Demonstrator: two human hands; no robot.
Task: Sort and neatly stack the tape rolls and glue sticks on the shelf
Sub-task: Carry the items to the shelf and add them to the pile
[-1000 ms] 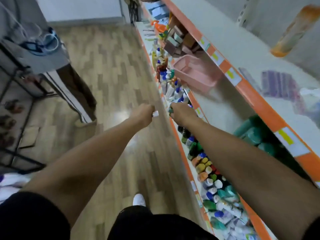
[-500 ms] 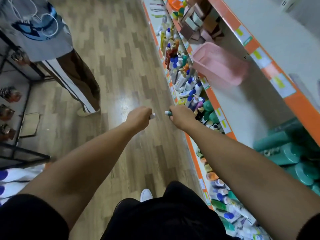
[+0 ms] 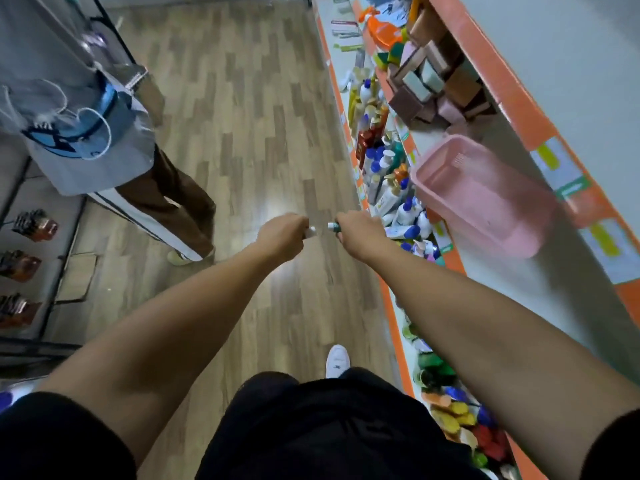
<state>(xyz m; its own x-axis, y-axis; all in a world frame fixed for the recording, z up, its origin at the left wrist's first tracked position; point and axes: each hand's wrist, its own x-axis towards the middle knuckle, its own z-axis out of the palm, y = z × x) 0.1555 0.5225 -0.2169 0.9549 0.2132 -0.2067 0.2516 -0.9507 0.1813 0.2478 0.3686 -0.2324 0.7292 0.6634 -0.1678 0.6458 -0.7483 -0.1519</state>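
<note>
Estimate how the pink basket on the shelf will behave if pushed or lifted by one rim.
Probably light: the pink basket looks thin-walled, translucent and empty. Pushed, it would likely slide easily on the smooth shelf rather than tip, being low and wide. Lifted by one rim, the thin plastic may flex somewhat.

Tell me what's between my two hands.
Head view: left hand grips a white stick, right hand a green stick; between their tips, just floor.
</note>
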